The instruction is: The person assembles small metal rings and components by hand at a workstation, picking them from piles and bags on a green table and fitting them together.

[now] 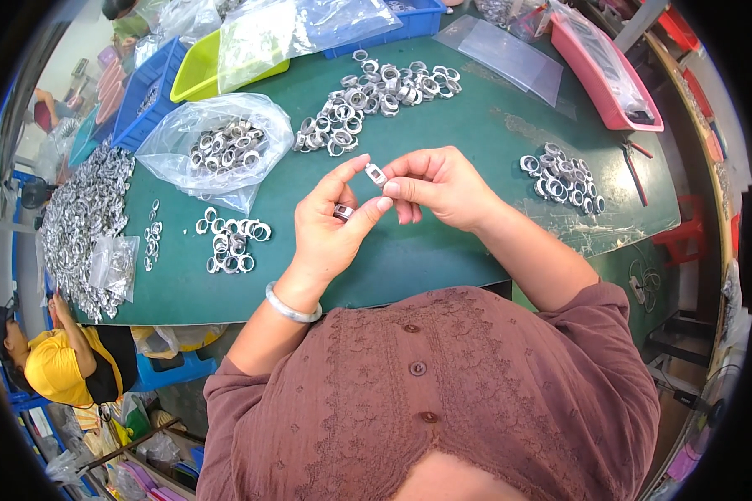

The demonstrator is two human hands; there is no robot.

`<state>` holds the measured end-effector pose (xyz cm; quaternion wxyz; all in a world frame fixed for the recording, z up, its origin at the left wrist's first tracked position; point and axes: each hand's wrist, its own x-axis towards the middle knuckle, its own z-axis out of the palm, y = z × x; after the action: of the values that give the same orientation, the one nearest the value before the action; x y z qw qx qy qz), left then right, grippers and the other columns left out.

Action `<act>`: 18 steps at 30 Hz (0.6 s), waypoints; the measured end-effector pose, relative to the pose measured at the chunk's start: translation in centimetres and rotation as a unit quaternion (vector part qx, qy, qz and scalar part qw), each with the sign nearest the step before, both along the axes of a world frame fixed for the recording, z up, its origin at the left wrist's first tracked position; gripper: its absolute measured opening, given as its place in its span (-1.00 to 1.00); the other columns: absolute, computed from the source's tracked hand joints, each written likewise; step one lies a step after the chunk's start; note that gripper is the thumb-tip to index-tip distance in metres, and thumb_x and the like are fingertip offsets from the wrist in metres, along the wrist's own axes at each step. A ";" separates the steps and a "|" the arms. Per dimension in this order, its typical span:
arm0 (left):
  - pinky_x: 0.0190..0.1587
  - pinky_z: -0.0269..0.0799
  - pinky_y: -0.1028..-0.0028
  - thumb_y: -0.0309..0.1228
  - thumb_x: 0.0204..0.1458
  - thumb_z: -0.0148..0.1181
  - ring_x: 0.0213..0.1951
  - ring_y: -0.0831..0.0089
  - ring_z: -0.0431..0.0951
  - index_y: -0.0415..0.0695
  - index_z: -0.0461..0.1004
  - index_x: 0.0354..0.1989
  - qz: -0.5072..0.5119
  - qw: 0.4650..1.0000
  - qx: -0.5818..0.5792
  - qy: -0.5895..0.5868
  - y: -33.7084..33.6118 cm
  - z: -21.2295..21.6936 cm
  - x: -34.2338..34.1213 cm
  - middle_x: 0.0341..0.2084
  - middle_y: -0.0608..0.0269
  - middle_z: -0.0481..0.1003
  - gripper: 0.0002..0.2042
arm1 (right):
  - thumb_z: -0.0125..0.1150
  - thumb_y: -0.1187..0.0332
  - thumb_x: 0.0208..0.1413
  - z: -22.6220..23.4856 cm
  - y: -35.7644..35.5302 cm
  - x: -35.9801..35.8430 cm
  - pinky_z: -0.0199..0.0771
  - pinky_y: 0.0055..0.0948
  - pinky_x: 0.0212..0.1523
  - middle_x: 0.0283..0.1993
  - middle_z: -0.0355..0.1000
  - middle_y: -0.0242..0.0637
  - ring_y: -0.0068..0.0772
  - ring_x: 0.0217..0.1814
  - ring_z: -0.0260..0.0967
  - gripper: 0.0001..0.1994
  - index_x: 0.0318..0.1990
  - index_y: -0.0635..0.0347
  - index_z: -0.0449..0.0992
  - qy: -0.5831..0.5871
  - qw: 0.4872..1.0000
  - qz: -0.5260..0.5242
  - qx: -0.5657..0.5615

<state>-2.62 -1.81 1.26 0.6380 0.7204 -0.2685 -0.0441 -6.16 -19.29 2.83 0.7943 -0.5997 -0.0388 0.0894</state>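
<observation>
A small silver metal ring (376,174) with a rectangular opening in its face is held up between my hands above the table. My right hand (443,190) pinches it between thumb and fingers. On the other side, the index fingertip of my left hand (327,224) is at the ring's edge, and its thumb reaches close below. A second silver ring (342,212) sits in the curl of my left fingers. Beyond my hands lies a large pile of similar metal rings (384,90). Smaller groups of rings lie at the left (230,242) and at the right (564,178).
An open plastic bag (213,150) of rings stands left of the pile, beside a big heap of metal parts (88,221). Green (194,77), blue (149,93) and pink bins (614,79) line the far side. Pliers (635,174) lie right. A co-worker in yellow (58,367) sits at left.
</observation>
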 end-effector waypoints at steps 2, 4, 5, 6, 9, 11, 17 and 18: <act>-0.60 0.04 0.74 -0.48 -0.22 0.32 -0.64 0.79 0.12 -0.17 0.38 -0.03 -0.005 1.000 -0.006 0.008 0.0 0.0 0.0 -0.73 0.55 0.16 -0.53 | 0.14 0.39 0.03 0.0 0.0 0.0 0.28 -0.68 -0.61 -0.52 0.42 -0.37 -0.65 -0.60 0.32 -0.84 -0.28 0.30 0.49 0.000 1.000 0.001 -0.004; -0.60 0.03 0.74 -0.48 -0.20 0.31 -0.64 0.79 0.11 -0.18 0.39 -0.06 -0.006 1.000 -0.001 0.009 -0.1 0.2 -0.1 -0.73 0.56 0.16 -0.56 | 0.13 0.38 0.04 -0.1 0.0 0.0 0.27 -0.68 -0.61 -0.52 0.42 -0.38 -0.66 -0.60 0.32 -0.84 -0.28 0.29 0.49 0.001 1.000 0.002 -0.009; -0.60 0.03 0.74 -0.48 -0.20 0.31 -0.64 0.79 0.11 -0.18 0.39 -0.06 -0.006 1.000 -0.001 0.009 -0.2 0.3 -0.1 -0.73 0.56 0.16 -0.56 | 0.11 0.36 0.06 -0.2 0.0 0.0 0.27 -0.69 -0.61 -0.52 0.42 -0.38 -0.66 -0.60 0.32 -0.83 -0.29 0.28 0.49 -0.003 1.000 0.003 -0.018; -0.60 0.03 0.74 -0.48 -0.19 0.30 -0.65 0.79 0.11 -0.19 0.40 -0.07 -0.004 1.000 0.005 0.013 -0.2 0.4 -0.1 -0.73 0.56 0.17 -0.57 | 0.09 0.34 0.07 -0.3 0.0 -0.1 0.27 -0.69 -0.61 -0.51 0.42 -0.38 -0.67 -0.60 0.32 -0.82 -0.30 0.28 0.49 -0.006 1.000 0.004 -0.028; -0.59 0.01 0.74 -0.49 -0.15 0.26 -0.64 0.79 0.11 -0.21 0.40 -0.07 -0.008 1.000 0.013 0.015 -0.2 0.3 0.0 -0.71 0.56 0.18 -0.61 | 0.05 0.29 0.10 -0.4 0.1 -0.1 0.24 -0.71 -0.61 -0.52 0.41 -0.42 -0.69 -0.61 0.29 -0.80 -0.31 0.25 0.49 -0.021 0.999 0.013 -0.028; -0.58 -0.01 0.74 -0.51 -0.12 0.23 -0.62 0.79 0.10 -0.22 0.40 -0.07 -0.013 1.000 0.014 0.014 -0.1 0.2 0.1 -0.70 0.56 0.19 -0.63 | 0.05 0.28 0.10 -0.3 0.1 -0.1 0.23 -0.71 -0.61 -0.53 0.39 -0.43 -0.70 -0.61 0.27 -0.80 -0.31 0.24 0.49 -0.015 0.999 0.013 -0.033; -0.61 0.04 0.74 -0.45 -0.08 0.21 -0.66 0.79 0.14 -0.22 0.41 -0.11 -0.041 0.993 -0.034 0.102 0.0 -0.5 0.3 -0.72 0.54 0.21 -0.68 | 0.04 0.28 0.10 -0.2 0.1 -0.1 0.21 -0.72 -0.60 -0.55 0.35 -0.46 -0.72 -0.62 0.20 -0.80 -0.32 0.23 0.49 -0.014 0.999 0.017 -0.046; -0.61 0.06 0.74 -0.42 -0.03 0.16 -0.63 0.75 0.17 -0.20 0.38 -0.07 -0.073 0.980 -0.062 0.176 0.0 -0.1 0.2 -0.70 0.53 0.22 -0.68 | 0.05 0.29 0.10 -0.2 0.1 -0.1 0.21 -0.72 -0.59 -0.54 0.35 -0.46 -0.72 -0.62 0.19 -0.81 -0.32 0.23 0.49 -0.015 0.998 0.013 -0.056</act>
<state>-2.45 -1.78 1.18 0.7134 0.6392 -0.2064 -0.1997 -6.30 -19.24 2.68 0.7574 -0.6441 -0.0535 0.0933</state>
